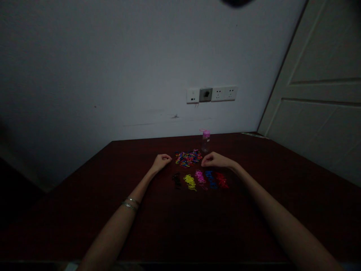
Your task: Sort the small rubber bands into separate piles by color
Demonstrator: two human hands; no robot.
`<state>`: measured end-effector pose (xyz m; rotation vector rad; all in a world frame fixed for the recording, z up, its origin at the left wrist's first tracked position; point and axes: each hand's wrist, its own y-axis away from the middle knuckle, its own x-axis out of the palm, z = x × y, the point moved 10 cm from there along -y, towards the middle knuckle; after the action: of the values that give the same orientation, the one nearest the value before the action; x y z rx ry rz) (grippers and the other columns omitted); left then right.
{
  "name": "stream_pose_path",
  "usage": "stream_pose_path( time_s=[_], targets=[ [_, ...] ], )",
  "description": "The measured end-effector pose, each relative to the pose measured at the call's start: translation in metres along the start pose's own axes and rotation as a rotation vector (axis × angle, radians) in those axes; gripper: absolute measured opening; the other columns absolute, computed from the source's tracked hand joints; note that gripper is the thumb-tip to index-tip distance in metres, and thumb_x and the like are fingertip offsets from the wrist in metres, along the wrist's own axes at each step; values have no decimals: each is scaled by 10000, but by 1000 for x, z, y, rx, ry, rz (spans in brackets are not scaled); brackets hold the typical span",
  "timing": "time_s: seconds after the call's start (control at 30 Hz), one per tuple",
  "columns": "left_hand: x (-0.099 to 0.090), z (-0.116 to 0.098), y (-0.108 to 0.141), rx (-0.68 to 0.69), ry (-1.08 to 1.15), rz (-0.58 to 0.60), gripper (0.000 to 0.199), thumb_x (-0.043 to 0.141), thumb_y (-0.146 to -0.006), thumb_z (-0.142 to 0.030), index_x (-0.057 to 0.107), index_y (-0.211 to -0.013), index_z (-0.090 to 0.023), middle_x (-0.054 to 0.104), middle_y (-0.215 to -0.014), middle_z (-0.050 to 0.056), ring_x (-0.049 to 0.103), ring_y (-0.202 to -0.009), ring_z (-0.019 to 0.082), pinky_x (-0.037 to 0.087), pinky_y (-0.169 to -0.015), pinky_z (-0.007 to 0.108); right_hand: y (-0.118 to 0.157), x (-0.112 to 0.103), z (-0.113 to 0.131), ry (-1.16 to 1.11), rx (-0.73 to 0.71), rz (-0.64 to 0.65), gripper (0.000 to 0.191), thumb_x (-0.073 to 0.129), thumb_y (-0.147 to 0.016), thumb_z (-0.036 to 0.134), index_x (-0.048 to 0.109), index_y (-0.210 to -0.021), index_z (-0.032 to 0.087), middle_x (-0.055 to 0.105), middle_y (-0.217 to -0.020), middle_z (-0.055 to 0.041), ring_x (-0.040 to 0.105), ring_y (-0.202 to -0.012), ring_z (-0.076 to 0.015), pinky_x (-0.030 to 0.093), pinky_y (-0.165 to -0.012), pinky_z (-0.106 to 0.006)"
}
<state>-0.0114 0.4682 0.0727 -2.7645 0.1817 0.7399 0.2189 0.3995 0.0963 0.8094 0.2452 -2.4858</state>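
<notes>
A mixed pile of small colourful pieces point(188, 158) lies on the dark red table point(118, 229). Nearer to me, single-colour heaps form a row: black point(176, 180), yellow point(190, 182), pink point(200, 177), blue point(211, 179) and red point(222, 180). My left hand point(162, 161) rests just left of the mixed pile, fingers curled together; anything in them is too small to make out. My right hand point(213, 159) is at the pile's right edge, above the blue heap, its thumb and fingertips pinched. Whether it holds a piece is hidden.
A clear bottle with a pink lid point(206, 141) stands behind my right hand. Sockets and a switch point(211, 94) are on the wall at the back. A white panelled door point(318, 113) is on the right. The table's back edge meets the wall.
</notes>
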Motion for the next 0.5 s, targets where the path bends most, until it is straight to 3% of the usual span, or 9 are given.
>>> stream_pose_path(
  time_s=[0.17,0.37,0.5],
  targets=[
    [6,-20,6,76,-172,28,271,571,-640,-341,669,-725,-103,426,-474,-38,343,-462,70,246,-456,190,3,-28,-24,16,60,-225,307,588,-658,382,686,-758,109,645,-714,-70,532,-624,-142,397,-577,-255],
    [22,-32,12,176,-261,140,277,551,-668,-344,681,-774,-123,499,-548,-18,396,-514,85,272,-487,196,10,-44,-61,-20,163,-331,351,575,-659,431,671,-752,106,574,-570,-16,445,-485,-86,312,-440,-206],
    [26,-33,13,197,-331,154,278,546,-683,-358,682,-798,-144,526,-581,-11,427,-539,96,282,-497,198,13,-48,-67,-62,187,-376,364,584,-645,446,670,-753,109,538,-519,4,409,-443,-70,271,-403,-194]
  ],
)
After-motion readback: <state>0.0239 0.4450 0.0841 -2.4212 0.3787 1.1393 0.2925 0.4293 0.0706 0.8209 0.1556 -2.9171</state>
